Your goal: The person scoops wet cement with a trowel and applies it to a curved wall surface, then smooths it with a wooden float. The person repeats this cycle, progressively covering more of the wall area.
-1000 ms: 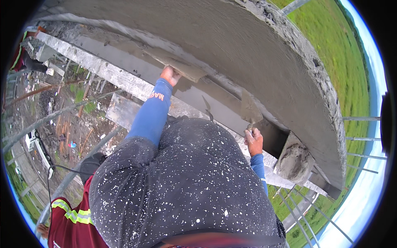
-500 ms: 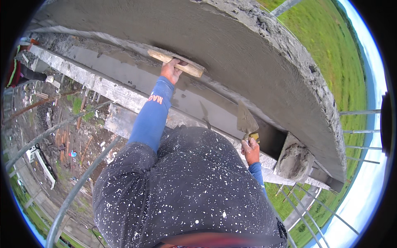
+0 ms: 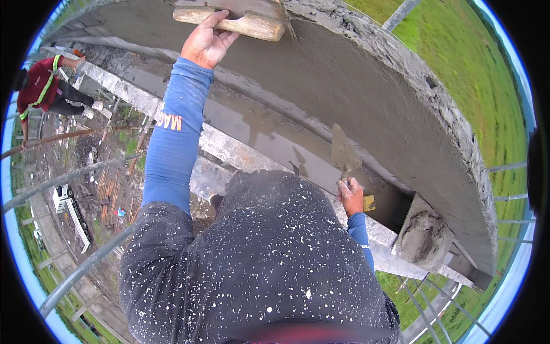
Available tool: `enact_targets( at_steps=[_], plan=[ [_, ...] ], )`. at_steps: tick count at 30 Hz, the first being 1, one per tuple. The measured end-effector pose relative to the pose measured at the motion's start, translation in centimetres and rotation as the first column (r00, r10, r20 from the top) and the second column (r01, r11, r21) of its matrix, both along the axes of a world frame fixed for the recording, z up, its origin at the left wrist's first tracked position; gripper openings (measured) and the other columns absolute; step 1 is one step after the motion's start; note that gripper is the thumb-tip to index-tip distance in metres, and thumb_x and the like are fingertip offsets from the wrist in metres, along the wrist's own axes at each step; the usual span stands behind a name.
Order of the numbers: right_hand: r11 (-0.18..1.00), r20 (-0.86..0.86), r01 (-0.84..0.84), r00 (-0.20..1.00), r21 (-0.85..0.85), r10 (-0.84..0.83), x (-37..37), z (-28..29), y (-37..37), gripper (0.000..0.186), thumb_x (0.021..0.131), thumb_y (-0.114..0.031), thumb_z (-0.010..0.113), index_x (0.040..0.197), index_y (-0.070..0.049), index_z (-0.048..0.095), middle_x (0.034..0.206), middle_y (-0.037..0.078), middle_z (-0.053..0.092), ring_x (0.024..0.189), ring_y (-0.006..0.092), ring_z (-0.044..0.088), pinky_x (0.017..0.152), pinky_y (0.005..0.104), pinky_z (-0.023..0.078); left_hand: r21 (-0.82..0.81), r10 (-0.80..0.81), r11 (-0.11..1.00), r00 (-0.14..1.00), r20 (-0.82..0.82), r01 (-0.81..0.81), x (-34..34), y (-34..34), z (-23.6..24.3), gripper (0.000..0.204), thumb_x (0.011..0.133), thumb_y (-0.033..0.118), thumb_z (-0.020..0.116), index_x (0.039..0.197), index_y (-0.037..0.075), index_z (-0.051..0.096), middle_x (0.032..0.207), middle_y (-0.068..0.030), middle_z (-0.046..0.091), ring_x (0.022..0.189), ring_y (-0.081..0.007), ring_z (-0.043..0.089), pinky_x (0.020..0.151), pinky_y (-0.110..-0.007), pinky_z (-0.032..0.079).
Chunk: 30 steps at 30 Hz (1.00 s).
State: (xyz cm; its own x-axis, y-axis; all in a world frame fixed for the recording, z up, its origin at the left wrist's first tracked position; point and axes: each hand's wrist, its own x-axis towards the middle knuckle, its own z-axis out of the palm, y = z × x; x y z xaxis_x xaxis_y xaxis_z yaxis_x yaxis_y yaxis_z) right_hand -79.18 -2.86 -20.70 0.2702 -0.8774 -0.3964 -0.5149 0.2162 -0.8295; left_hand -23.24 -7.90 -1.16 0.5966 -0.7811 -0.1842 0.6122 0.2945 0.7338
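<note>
My left hand (image 3: 209, 45) is closed round the wooden handle of a plastering float (image 3: 240, 24), which is up at the top of the grey plastered wall (image 3: 344, 74) near its rough upper edge. My right hand (image 3: 350, 196) grips a pointed trowel (image 3: 345, 150) by its handle, blade pointing away from me over the wet trough-like ledge (image 3: 258, 126). Just beside that hand is a small yellow piece (image 3: 369, 202) whose kind I cannot make out. To the right, a heap of wet mortar (image 3: 423, 238) lies on a board (image 3: 401, 213).
At the far left a co-worker in a dark red top with reflective strips (image 3: 43, 86) stands by the ledge. Metal scaffold pipes (image 3: 86, 278) cross the left side. Far below lie a white truck (image 3: 71, 215) and scattered debris. Grass (image 3: 475, 74) spreads beyond the wall.
My left hand has moved the float up the wall to its upper edge. My right hand stays low with the trowel. The co-worker shows more fully at the left.
</note>
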Motion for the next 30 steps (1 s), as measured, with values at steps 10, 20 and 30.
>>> enact_targets(
  at_steps=[10,20,30],
  plan=[
    [0.999,0.017,0.029,0.999,0.021,-0.029,-0.6,0.6,1.0,0.018,0.098,-0.017,0.067,0.089,-0.002,0.062,0.063,0.003,0.059,0.051,0.0106,0.053,0.049,0.0278,0.042,0.011,0.339,0.941,0.941,-0.004,-0.339,4.8,10.7,0.3,0.048,0.108,0.039,0.054,0.14,0.003,0.058,0.142,-0.016,0.064,0.13,-0.0344,0.061,0.111,-0.052,0.051],
    [0.709,-0.119,-0.364,0.921,-0.604,0.371,10.0,10.2,-2.4,0.022,0.095,-0.013,0.071,0.111,0.0,0.063,0.087,0.012,0.064,0.075,0.0248,0.064,0.07,0.0374,0.052,0.018,-0.01,1.0,0.965,-0.264,0.015,-0.7,11.8,-15.0,0.048,0.108,0.038,0.054,0.142,0.004,0.058,0.143,-0.0164,0.063,0.125,-0.032,0.064,0.105,-0.049,0.055],
    [0.029,-0.478,-0.533,0.781,-0.846,0.401,22.0,19.1,-8.2,0.039,0.079,-0.009,0.082,0.116,-0.003,0.067,0.099,0.009,0.069,0.093,0.031,0.067,0.081,0.0441,0.055,0.013,-0.275,0.96,0.948,-0.158,0.28,-3.6,9.7,-11.8,0.047,0.108,0.037,0.054,0.142,0.004,0.059,0.142,-0.0165,0.064,0.123,-0.0312,0.066,0.103,-0.049,0.057]
  ],
)
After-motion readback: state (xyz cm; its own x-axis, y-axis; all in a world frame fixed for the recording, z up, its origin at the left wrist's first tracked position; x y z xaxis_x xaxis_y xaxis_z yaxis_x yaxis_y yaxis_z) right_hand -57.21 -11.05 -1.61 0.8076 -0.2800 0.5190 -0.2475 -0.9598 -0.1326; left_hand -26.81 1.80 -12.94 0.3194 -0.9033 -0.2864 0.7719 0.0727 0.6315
